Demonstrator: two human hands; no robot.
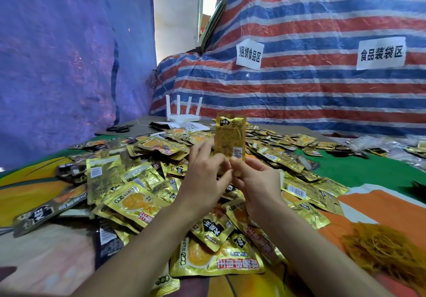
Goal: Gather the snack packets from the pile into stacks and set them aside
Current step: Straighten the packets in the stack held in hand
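Tarpaulins close off the background: a blue tarpaulin [69,55] on the left and a red, blue and white striped tarpaulin [299,20] on the right, with two white paper signs [381,52] bearing printed characters fixed to it. Below them lies a printed cloth [359,170] in green, orange and yellow, and most of its middle is buried under a loose pile of gold snack packets [143,195], lying at all angles, some face up and some face down. Over the centre of that pile the person holds one packet [230,140] upright, its printed back and barcode toward the camera. The right hand [255,181] pinches the packet's lower end between thumb and curled fingers. The left hand [202,174] meets it from the other side, fingers bent in against the same lower end, fingertips touching those of the right hand. At the cloth's far edge stands a white router [183,112] with four upright antennas, and black scissors [119,128] lie toward the far left corner. A tangled heap of yellow rubber bands [378,250] rests near the right edge, apart from the packets.
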